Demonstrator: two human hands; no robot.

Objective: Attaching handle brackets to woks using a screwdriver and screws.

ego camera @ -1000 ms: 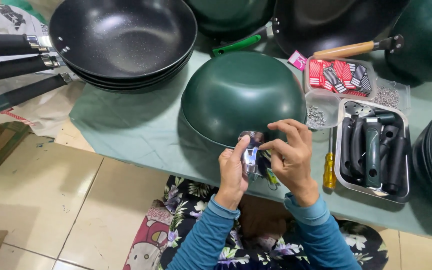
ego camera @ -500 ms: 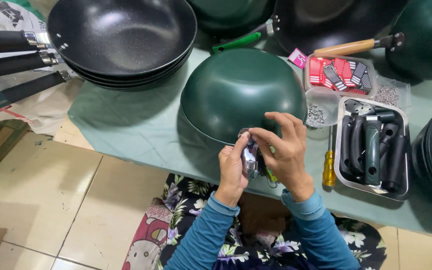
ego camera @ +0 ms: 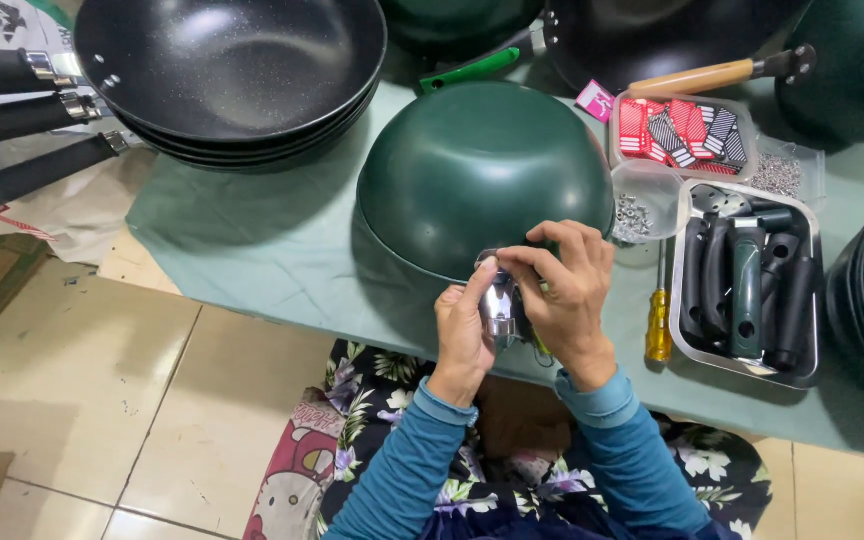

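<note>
1. The step in hand looks like fitting a handle bracket to the upturned green wok (ego camera: 482, 175), which sits bottom-up on the green table cloth (ego camera: 252, 240) at the centre of the frame.
2. The left hand (ego camera: 464, 330) is curled closed around a shiny metal bracket (ego camera: 500, 305) pressed against the wok's near rim, just below centre.
3. The right hand (ego camera: 562, 285) is cupped over the same spot, fingers pinched shut at the bracket; whether it holds a screw or tool I cannot tell.
4. The next move seems to call for keeping the bracket square on the rim while it is fastened.
5. A yellow-handled screwdriver (ego camera: 659, 320) lies just right of the hands, beside a metal tray of handles (ego camera: 747, 285) at centre right.
6. Small screws (ego camera: 634, 215) sit in a clear tub above the screwdriver.
</note>
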